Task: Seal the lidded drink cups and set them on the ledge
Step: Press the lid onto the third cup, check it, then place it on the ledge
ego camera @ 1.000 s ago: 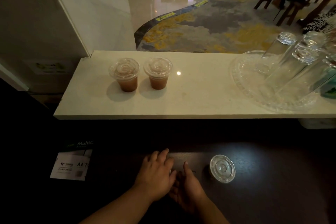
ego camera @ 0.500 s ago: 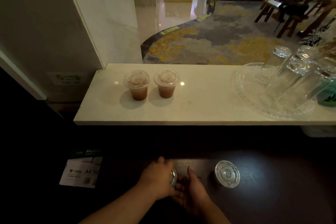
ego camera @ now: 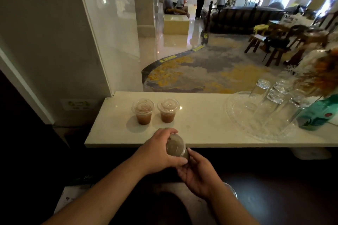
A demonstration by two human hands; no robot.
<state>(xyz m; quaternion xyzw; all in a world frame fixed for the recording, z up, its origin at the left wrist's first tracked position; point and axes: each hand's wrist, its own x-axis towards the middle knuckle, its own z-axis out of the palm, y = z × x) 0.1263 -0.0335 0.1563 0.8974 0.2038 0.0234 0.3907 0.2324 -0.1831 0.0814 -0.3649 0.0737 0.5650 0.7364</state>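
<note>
A clear lidded drink cup with brown liquid is held tilted in the air, just above the front edge of the white ledge. My left hand wraps over its lid and side. My right hand cups it from below. Two more sealed cups with brown drink, one on the left and one on the right, stand side by side on the ledge's left part. Another lidded cup stands on the dark counter, mostly hidden behind my right wrist.
A clear glass tray with several upturned glasses sits at the ledge's right end, next to a teal bottle. A paper pack lies at the lower left of the dark counter. A glass pane rises at the left.
Both hands have lifted the cup from the dark counter up to the ledge's front edge. The camera has tilted upward, showing more of the hall beyond.
</note>
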